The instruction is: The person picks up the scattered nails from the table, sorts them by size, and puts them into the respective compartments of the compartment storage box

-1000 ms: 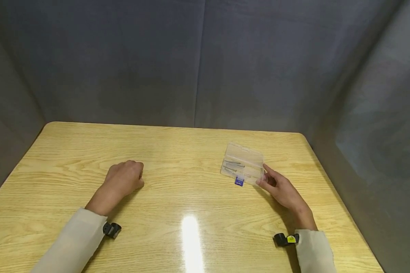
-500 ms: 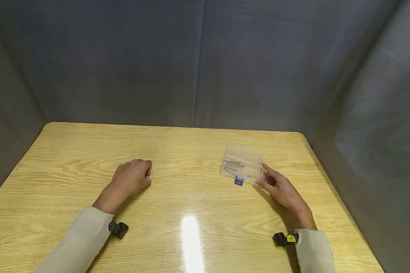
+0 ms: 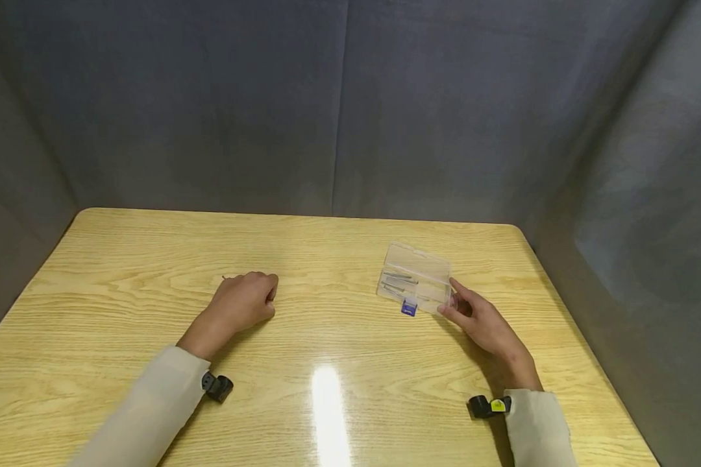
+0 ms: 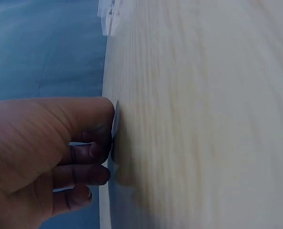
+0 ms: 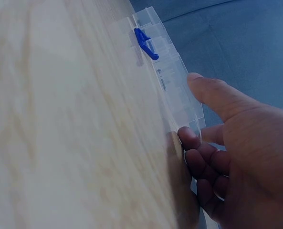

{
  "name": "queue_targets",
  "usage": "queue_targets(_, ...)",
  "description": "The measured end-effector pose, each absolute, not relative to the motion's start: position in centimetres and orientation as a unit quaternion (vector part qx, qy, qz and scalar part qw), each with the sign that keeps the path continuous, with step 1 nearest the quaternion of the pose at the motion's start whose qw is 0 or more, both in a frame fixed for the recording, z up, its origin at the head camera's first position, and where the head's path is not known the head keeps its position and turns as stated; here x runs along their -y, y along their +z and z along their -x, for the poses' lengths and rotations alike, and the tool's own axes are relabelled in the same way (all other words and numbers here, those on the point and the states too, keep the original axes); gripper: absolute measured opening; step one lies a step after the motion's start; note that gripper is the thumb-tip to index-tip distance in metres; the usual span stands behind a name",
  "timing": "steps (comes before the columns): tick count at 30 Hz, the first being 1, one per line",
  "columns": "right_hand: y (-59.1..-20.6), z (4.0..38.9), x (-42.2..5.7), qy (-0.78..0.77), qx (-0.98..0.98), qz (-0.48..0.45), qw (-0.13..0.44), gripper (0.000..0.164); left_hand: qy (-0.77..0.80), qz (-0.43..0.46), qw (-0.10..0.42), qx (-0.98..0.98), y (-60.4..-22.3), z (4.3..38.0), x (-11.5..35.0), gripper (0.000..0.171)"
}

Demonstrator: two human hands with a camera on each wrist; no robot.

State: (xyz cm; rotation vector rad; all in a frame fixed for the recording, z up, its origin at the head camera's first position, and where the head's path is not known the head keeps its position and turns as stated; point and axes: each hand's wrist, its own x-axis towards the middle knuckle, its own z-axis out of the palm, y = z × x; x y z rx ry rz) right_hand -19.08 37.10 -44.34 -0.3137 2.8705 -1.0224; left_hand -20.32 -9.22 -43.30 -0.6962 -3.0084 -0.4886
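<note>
In the head view my right hand (image 3: pixel 492 327) holds the right end of a clear plastic box (image 3: pixel 418 262) between thumb and fingers. The box lies with its lid back and a blue latch (image 3: pixel 409 307) at the front. Several thin metal pieces like nails or screws (image 3: pixel 398 277) lie in its left part. My left hand (image 3: pixel 241 303) is left of the box, knuckles up and fingers curled. In the left wrist view the thumb (image 4: pixel 96 110) meets the curled fingers, with a thin grey sliver (image 4: pixel 116 119) at its tip, mostly hidden. Its kind is unclear.
A wood-grain table (image 3: pixel 327 259) carries everything, and a strip of glare (image 3: pixel 330 415) shows near its front. Grey curtains (image 3: pixel 257 117) hang behind it and at both sides. By the left knuckles shows a tiny dark line (image 3: pixel 224 278).
My left hand has moved steadily to the right, towards the box, with its fingers still curled. My right hand and the box have stayed in place.
</note>
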Motion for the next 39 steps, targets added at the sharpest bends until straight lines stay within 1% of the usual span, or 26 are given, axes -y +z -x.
queue_targets(6, -44.6, 19.0, -36.9, -0.336, -0.935, 0.106, 0.035, 0.079, -0.175, 0.251, 0.007, 0.952, -43.2, 20.5, 7.4, 0.020)
queue_targets(17, -44.6, 19.0, -37.0, -0.334, -0.936, 0.103, 0.033, 0.079, -0.208, 0.289, 0.042, 0.933, -42.3, 21.0, 3.8, 0.022)
queue_targets(25, -44.6, 18.9, -37.1, -0.334, -0.937, 0.102, 0.035, 0.079, -0.237, 0.315, 0.054, 0.918, -41.9, 21.1, 1.1, 0.021)
queue_targets(31, -44.4, 19.1, -37.1, -0.334, -0.937, 0.102, 0.034, 0.079, -0.244, 0.328, 0.032, 0.912, -41.2, 21.4, -0.8, 0.020)
queue_targets(35, -44.4, 19.2, -37.1, -0.336, -0.936, 0.105, 0.032, 0.078, -0.231, 0.334, 0.016, 0.914, -40.9, 21.7, -2.2, 0.023)
queue_targets(39, -44.4, 19.2, -37.2, -0.337, -0.935, 0.107, 0.030, 0.078, -0.218, 0.347, 0.015, 0.912, -40.9, 22.2, -3.8, 0.024)
